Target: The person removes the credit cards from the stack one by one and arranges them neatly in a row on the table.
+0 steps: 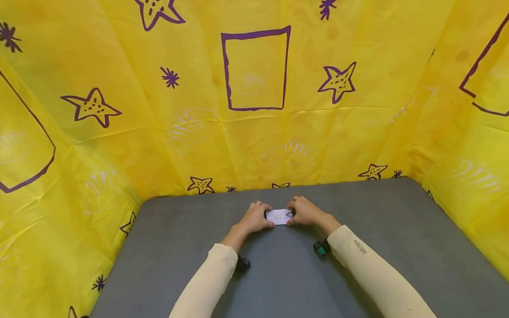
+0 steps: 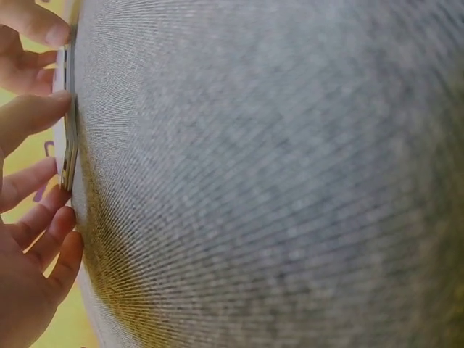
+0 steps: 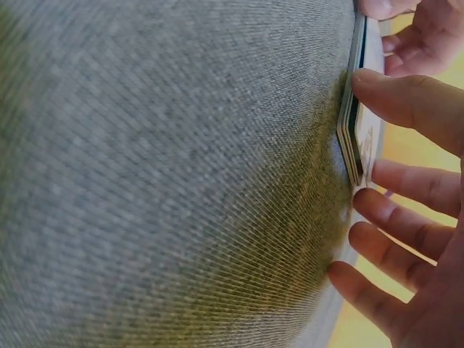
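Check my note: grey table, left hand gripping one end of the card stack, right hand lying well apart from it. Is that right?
Not quite: the right hand isn't apart; the head view shows it gripping the other end of the card stack. The grey table and the left hand gripping one end are right.

The small flat rectangular stack of cards [image 1: 279,216] is white on its top, with yellow lettering; its edge shows thin light and dark stripes. The broad grey table surface [image 1: 281,286] has fine ribbed lines. I see two long cream cloth sleeves [image 1: 379,272], the right one with small dark letters. The yellow cloth wall [image 1: 257,130] carries dark purple stars, bursts and outlined shapes.
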Tool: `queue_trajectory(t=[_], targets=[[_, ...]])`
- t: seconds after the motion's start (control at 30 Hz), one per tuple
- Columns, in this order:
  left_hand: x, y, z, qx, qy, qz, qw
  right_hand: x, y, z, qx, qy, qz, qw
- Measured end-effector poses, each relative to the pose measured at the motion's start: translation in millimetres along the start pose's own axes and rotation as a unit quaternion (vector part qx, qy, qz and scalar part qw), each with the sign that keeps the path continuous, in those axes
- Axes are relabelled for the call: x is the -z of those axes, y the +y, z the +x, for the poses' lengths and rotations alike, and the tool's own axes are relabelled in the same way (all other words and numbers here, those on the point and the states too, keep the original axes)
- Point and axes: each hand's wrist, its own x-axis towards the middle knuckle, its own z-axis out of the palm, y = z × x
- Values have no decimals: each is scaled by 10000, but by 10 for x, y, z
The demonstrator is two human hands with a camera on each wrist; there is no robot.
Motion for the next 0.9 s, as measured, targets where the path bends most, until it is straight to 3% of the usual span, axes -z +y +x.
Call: queue_trajectory(t=[0.33, 0.9], targets=[[20, -26, 2, -57, -73, -133, 9999, 19, -12, -23, 106, 37, -67, 9999], [18, -69, -58, -152, 191, -542, 9982, 8, -22, -88, 193, 234, 94, 9995]])
